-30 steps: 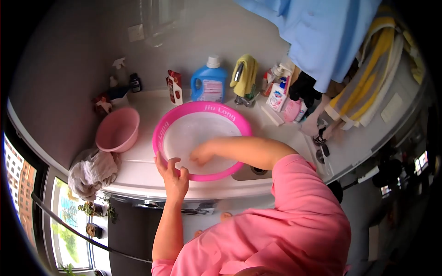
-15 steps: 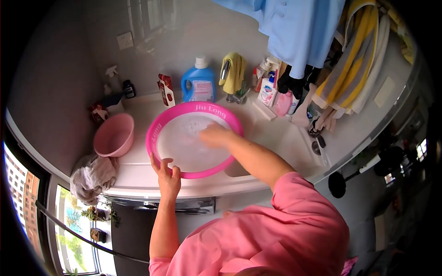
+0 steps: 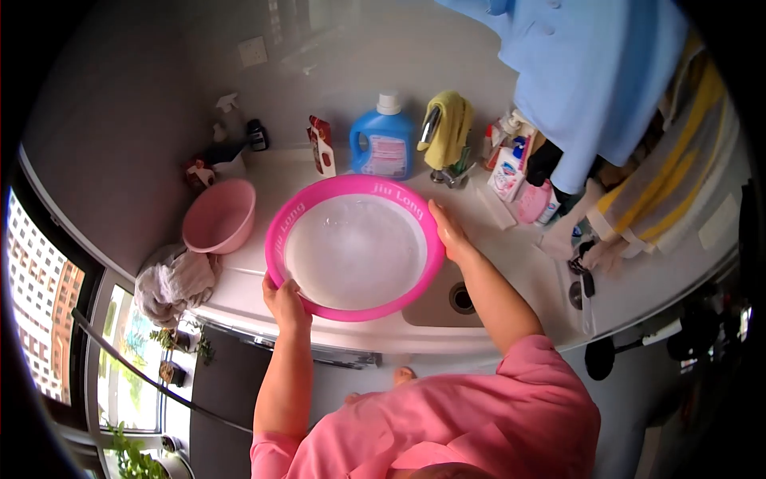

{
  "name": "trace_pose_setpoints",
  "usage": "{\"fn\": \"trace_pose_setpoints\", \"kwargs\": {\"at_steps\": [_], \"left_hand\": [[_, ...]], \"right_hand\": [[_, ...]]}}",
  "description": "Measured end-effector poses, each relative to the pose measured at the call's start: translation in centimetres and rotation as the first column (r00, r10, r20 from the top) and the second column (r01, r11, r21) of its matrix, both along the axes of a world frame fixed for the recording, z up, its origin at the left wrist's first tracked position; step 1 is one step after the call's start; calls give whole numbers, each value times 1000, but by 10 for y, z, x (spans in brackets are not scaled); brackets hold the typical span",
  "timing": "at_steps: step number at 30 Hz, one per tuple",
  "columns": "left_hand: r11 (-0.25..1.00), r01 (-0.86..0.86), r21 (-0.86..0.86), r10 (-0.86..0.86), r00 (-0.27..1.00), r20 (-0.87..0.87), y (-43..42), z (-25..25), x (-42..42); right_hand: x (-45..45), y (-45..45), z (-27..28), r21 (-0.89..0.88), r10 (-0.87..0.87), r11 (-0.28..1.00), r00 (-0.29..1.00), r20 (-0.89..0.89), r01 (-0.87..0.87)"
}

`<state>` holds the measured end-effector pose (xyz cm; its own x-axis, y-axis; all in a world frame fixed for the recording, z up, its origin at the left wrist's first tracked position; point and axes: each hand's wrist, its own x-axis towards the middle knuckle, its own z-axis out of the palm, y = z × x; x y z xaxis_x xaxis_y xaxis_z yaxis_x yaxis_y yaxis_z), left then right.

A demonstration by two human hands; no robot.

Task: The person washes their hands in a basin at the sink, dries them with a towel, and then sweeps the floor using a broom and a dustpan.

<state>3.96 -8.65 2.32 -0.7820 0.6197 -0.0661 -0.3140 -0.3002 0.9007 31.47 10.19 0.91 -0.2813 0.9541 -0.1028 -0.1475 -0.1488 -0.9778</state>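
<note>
A pink-rimmed basin (image 3: 363,313) holding cloudy, sudsy water sits over the left part of the sink (image 3: 523,275), beside the drain. My left hand (image 3: 287,303) is closed on its lower left rim, with the thumb over the edge. On the right side of the rim, my right hand (image 3: 448,231) grips the edge, its fingers partly hidden beneath and behind it. Behind the basin stand a blue detergent bottle (image 3: 383,144), a red and white pouch (image 3: 321,148) and a tap draped with a yellow cloth (image 3: 448,128).
At the left are a smaller pink basin (image 3: 219,217) and a crumpled grey cloth (image 3: 175,283). Soap bottles (image 3: 507,172) stand at the right. A blue garment (image 3: 594,72) and a striped towel (image 3: 678,176) hang at the upper right. A long-handled brush lies at the sink's right edge.
My right hand has come out of the water and taken hold of the right rim. My left hand has closed more firmly on the left rim. The view has shifted.
</note>
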Motion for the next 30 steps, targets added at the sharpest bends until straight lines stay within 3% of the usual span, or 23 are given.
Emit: {"fn": "trace_pose_setpoints", "kwargs": {"at_steps": [2,3,6,9,16,18,20,22,24,27,28,30], "left_hand": [[999,23,-45,-24,999,-29,0,0,-15],[998,29,-63,-31,999,-37,2,-3,-23],[995,19,-100,-27,996,-81,4,-5,-37],[991,-17,-133,-3,990,-142,7,-3,-41],[994,3,-113,-22,986,-164,10,3,-77],[993,-3,-120,-17,986,-166,11,8,-84],[990,6,-138,-31,983,-179,9,10,-91],[988,19,-151,-50,978,-200,7,14,-94],[987,28,-157,-64,970,-234,8,8,-104],[971,13,-239,-86,950,-299,7,-8,-122],[963,-100,-252,-45,856,-514,9,-12,-129],[929,-315,-193,1,526,-851,16,-17,-139]], "right_hand": [[-13,-17,19,-32,11,999,994,-104,-15],[-16,-2,-2,-6,51,999,985,-162,-53],[-31,14,-20,47,-4,999,998,-63,7],[-39,13,-18,49,3,999,993,-119,3],[-62,16,-22,167,82,982,996,45,-88],[-48,59,-42,364,-58,930,962,266,-45],[-28,98,-47,533,-295,845,874,386,49],[6,139,-28,750,-540,661,707,458,19],[28,142,-2,722,-685,687,404,606,84],[60,152,-3,593,-594,771,74,801,-233],[65,150,-5,617,-638,732,27,769,-289],[72,147,-5,611,-683,689,-65,728,-390]]}}
